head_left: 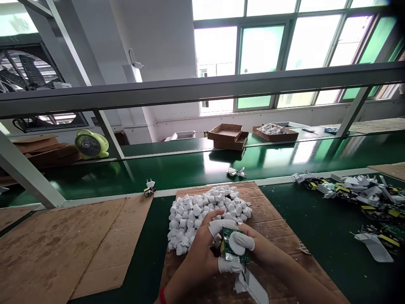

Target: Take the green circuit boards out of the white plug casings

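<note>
Green circuit board (232,245) is sitting between the person's two hands, with white plastic showing at its lower edge. Left hand (201,257), wearing a red wristband (162,294), is curling nearly closed around the board, while right hand (264,253) is pressing a thumb in a white finger cot (241,243) against its face. Long white plastic casing (251,287) is jutting out below the board. Touching the left hand, a heap of small white plastic plug shells (199,219) is lying on a brown cardboard sheet (264,207). Farther right, a tangled pile of green circuit boards and white casings (357,198) is spreading across a dark green workbench surface (316,236), while a yellow-green desk fan (91,144) is standing well beyond.
</note>
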Demonstrator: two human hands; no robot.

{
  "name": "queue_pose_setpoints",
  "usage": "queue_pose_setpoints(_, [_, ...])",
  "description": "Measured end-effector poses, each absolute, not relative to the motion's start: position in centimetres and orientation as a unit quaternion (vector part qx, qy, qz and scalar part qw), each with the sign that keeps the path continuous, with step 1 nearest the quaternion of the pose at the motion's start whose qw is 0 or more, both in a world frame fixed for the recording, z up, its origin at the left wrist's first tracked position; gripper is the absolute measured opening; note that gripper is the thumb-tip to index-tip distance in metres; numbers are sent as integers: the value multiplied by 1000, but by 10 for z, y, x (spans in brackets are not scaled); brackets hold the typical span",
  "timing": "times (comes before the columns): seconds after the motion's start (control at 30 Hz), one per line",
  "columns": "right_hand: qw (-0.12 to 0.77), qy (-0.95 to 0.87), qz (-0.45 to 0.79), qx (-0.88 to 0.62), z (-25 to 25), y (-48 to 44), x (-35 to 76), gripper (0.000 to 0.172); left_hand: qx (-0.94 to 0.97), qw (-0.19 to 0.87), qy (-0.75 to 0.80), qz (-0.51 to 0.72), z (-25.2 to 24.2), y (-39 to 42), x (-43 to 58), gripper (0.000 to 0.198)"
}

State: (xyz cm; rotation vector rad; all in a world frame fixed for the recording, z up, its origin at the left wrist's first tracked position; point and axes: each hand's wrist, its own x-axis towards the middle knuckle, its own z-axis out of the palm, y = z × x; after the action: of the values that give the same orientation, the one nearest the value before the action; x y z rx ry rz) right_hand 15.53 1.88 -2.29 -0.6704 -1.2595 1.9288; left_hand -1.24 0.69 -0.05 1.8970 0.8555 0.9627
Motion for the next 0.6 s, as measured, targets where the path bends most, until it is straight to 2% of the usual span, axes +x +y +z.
queue_pose_setpoints(0.23, [368,-499,752,-224,-27,22,154,49,675,490,346,430,-5,8,-7,49])
queue_pose_setpoints(0.4, [347,-529,746,-211,-27,23,154,46,639,530,355,429,-6,8,-7,52])
queue_pose_setpoints(0.5, [329,-536,746,-218,-29,24,154,45,654,512,361,424,-10,9,-9,52])
queue_pose_setpoints(0.6, [320,-537,742,-243,-29,26,155,43,704,446,372,410,-12,9,-10,49])
